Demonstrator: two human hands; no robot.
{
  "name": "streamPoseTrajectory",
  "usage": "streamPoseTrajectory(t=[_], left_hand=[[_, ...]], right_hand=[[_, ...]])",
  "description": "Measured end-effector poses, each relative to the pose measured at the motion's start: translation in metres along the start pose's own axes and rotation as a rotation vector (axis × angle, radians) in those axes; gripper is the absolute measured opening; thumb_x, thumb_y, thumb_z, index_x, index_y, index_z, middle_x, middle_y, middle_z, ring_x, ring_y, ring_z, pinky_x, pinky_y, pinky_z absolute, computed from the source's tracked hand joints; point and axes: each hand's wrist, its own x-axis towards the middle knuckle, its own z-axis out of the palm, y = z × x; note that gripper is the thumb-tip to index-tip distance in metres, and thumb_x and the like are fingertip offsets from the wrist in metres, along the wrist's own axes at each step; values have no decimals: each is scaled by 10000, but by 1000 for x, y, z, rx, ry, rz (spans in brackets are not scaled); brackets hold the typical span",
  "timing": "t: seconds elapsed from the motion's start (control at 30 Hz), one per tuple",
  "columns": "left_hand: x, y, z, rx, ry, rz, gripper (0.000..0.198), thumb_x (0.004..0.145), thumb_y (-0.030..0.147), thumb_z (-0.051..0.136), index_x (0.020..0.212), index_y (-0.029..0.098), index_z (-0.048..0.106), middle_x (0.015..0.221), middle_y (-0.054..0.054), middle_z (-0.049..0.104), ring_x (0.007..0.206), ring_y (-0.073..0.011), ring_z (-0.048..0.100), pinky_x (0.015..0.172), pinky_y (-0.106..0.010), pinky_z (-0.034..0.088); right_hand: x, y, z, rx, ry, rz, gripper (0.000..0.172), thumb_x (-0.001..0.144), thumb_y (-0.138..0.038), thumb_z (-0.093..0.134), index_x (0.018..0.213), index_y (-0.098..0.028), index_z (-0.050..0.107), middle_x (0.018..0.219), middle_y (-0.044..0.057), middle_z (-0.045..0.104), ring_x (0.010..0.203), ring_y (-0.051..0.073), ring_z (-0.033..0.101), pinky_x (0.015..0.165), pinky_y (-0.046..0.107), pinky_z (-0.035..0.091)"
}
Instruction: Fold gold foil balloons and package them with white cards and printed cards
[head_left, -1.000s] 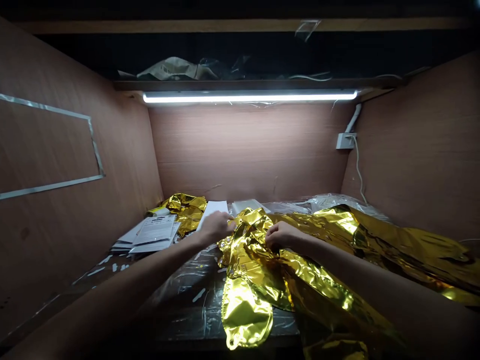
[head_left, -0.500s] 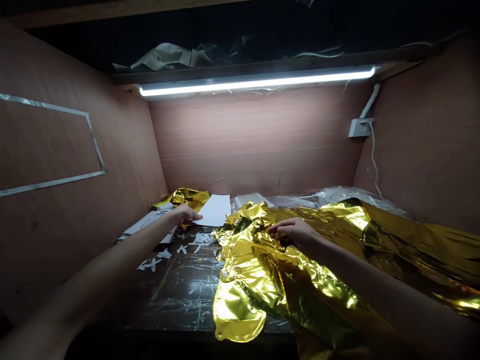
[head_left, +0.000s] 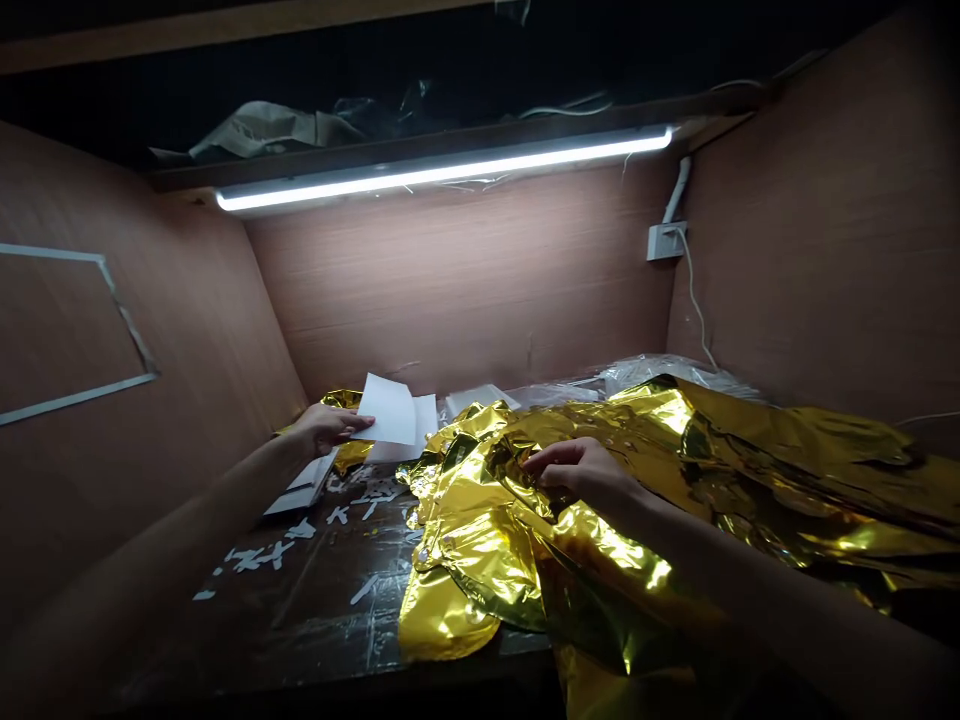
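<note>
A crumpled gold foil sheet [head_left: 675,470] covers the middle and right of the dark worktop [head_left: 315,600]. My right hand [head_left: 577,470] rests on the foil near its left part, fingers curled and pinching a fold. My left hand [head_left: 322,428] is at the back left, holding a white paper sheet [head_left: 388,410] lifted off a white stack [head_left: 416,425]. A smaller wad of gold foil [head_left: 346,452] lies just behind and under that hand.
Wooden walls close in the left, back and right. A lit tube lamp [head_left: 442,172] hangs under a shelf with crumpled material. A wall socket [head_left: 666,240] with cable sits at the back right. Printed leaflets [head_left: 304,485] and white paper scraps [head_left: 262,555] lie at the left.
My left hand moved left from the foil to the white stack and raised one sheet. My right hand stayed on the foil. The view shifted left.
</note>
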Motion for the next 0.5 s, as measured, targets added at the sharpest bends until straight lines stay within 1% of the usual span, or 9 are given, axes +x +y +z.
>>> streamPoseTrajectory(t=[0.03,0.1,0.17,0.2,0.23,0.27,0.33,0.4,0.5], left_hand=[[-10,-8,8,-19,-44,-3,379,489,119,985,743,104,704,811,-89,757,796,-213,723,672,-263,589],[-35,-33,30,-51,-129,-11,436,511,133,980,855,102,715,882,-99,773,849,-212,728,701,-250,573],[-66,-60,53,-81,-197,-34,574,553,174,970,1038,120,669,919,-96,777,885,-223,734,726,-265,568],[-82,-71,63,-81,-264,-27,623,604,222,948,1127,129,621,942,-100,772,891,-234,735,725,-284,567],[-97,-78,71,-29,-354,-15,643,655,304,921,1181,143,586,975,-103,763,897,-251,734,720,-311,567],[-109,-83,76,65,-405,21,632,703,402,881,1198,160,570,1002,-106,753,902,-269,729,717,-337,566],[-127,-82,80,392,-446,180,579,729,541,818,1125,186,590,1036,-113,734,931,-307,703,755,-395,552],[-133,-75,77,670,-461,428,563,754,651,742,1086,215,618,1101,-125,710,1002,-344,672,855,-462,529],[-130,-71,77,901,-326,711,603,792,761,623,1097,242,664,1250,-177,649,1111,-400,630,947,-545,491]], right_hand=[[-3,-3,1,22,-3,3,313,604,-174,702,884,-136,835,700,50,721,621,129,596,592,254,479],[-9,-5,4,58,-15,24,320,598,-178,719,893,-139,836,716,52,727,630,128,596,605,257,480],[-14,-4,9,67,-41,82,322,596,-181,742,901,-140,837,750,63,743,659,137,616,632,260,491],[-15,-2,11,49,-53,118,322,599,-180,755,908,-141,837,777,71,755,685,145,634,647,259,497],[-16,1,14,11,-61,156,322,603,-174,766,916,-143,838,809,79,767,719,155,652,666,258,503],[-17,4,17,-35,-64,197,324,614,-169,772,930,-148,839,839,84,778,749,164,667,682,258,509],[-17,9,22,-128,-52,281,322,642,-162,764,954,-160,840,857,86,789,761,177,681,675,258,514],[-16,13,26,-216,-26,339,316,666,-163,749,968,-172,840,862,83,795,755,187,686,649,258,511],[-12,15,31,-332,-11,317,317,675,-165,739,973,-186,845,925,73,805,818,206,706,666,257,518]])
